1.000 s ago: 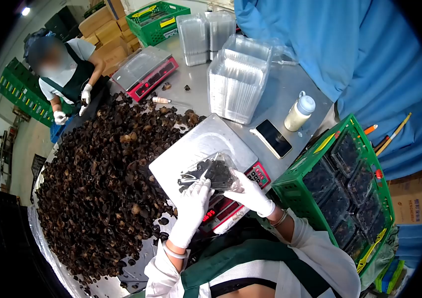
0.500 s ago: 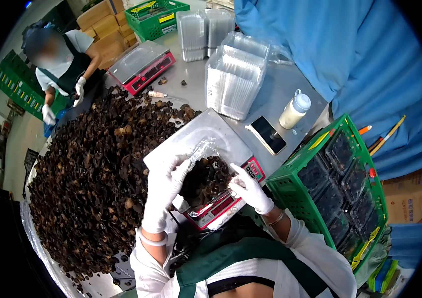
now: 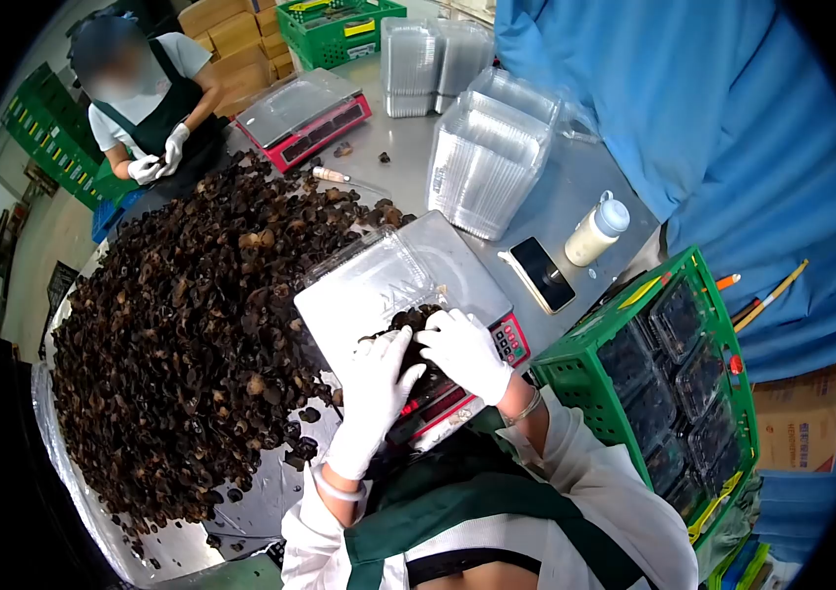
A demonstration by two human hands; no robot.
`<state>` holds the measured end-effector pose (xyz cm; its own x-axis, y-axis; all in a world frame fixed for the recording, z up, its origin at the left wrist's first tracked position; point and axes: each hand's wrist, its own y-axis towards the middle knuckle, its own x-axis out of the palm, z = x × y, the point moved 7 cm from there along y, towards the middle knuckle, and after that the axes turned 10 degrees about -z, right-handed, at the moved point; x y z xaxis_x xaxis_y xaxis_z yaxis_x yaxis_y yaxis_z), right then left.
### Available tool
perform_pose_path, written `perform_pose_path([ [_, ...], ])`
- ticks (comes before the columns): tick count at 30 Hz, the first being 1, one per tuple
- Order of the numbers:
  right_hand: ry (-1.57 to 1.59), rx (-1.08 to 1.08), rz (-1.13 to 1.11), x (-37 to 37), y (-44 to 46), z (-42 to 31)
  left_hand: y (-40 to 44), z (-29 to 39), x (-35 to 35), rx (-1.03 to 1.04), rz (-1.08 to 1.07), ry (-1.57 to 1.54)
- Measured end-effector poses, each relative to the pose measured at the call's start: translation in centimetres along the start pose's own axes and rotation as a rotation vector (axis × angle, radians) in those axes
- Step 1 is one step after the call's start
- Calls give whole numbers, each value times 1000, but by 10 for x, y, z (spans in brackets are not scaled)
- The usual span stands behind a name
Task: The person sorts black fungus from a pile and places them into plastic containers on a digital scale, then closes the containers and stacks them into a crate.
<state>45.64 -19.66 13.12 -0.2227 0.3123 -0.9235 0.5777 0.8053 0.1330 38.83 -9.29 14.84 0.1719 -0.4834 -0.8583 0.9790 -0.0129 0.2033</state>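
A clear plastic box holding wood ear mushrooms point(image 3: 414, 318) stands on a scale point(image 3: 457, 251) with a red body, right in front of me. Its clear lid point(image 3: 369, 270) is tipped back over the scale's metal plate. My white-gloved left hand point(image 3: 379, 379) lies over the near left part of the mushrooms, thumb apart from the fingers. From the right, my right hand point(image 3: 464, 352), also gloved, rests its outstretched fingertips on top of them. Both hands cover much of the box. A large heap of wood ear mushrooms point(image 3: 192, 344) spreads to the left.
Nested clear boxes point(image 3: 487, 162), a phone point(image 3: 542, 275) and a bottle point(image 3: 597, 231) are beyond the scale. At right stands a green crate point(image 3: 575, 369) of filled boxes. A screwdriver-like tool point(image 3: 331, 175) and second scale point(image 3: 305, 118) lie farther off. A co-worker point(image 3: 157, 108) is at far left.
My hands have moved from the box's two sides onto the mushrooms, closer together. The lid shows more fully behind them. The co-worker's hands have come together.
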Motion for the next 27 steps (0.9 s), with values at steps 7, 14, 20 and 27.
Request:
perform_pose_path([
  [7, 348, -124, 35, -31, -18, 15, -20, -25, 17, -15, 48, -73],
  [14, 28, -86, 24, -7, 4, -2, -27, -47, 9, -198, 218, -272],
  [20, -95, -33, -135, 31, 16, 4, -29, -54, 14, -234, 263, -246],
  [27, 245, -34, -82, 22, 12, 19, -21, -53, 12, -189, 305, -251],
])
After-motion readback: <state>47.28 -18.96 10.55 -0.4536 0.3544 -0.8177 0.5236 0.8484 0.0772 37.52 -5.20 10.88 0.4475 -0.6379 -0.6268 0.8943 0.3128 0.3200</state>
